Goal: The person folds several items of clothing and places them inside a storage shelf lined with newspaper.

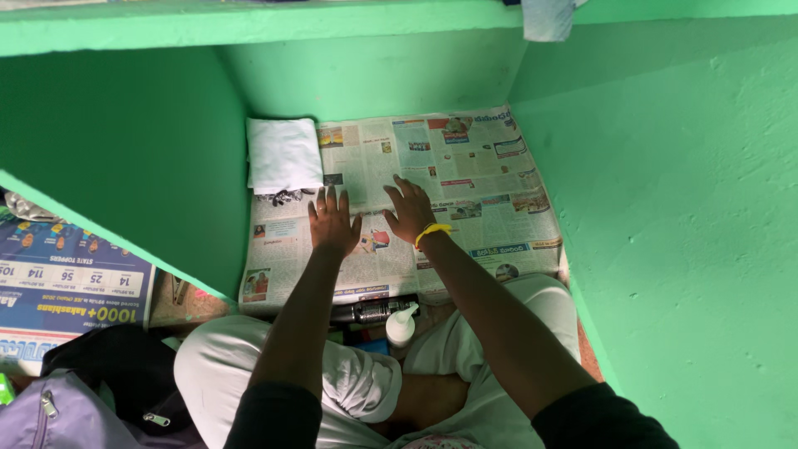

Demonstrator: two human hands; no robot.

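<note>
Both hands flat, fingers spread open, gripping nothing, pressing on the newspaper (465,179) lining the green shelf (374,79) at frame centre. Left hand (334,223) just left of right hand (410,212), near each other, not touching. Yellow band (432,231) on right wrist. Folded white cloth (284,155) lies on the paper, upper left corner. White pump bottle (401,324) below the shelf edge, between the knees.
</note>
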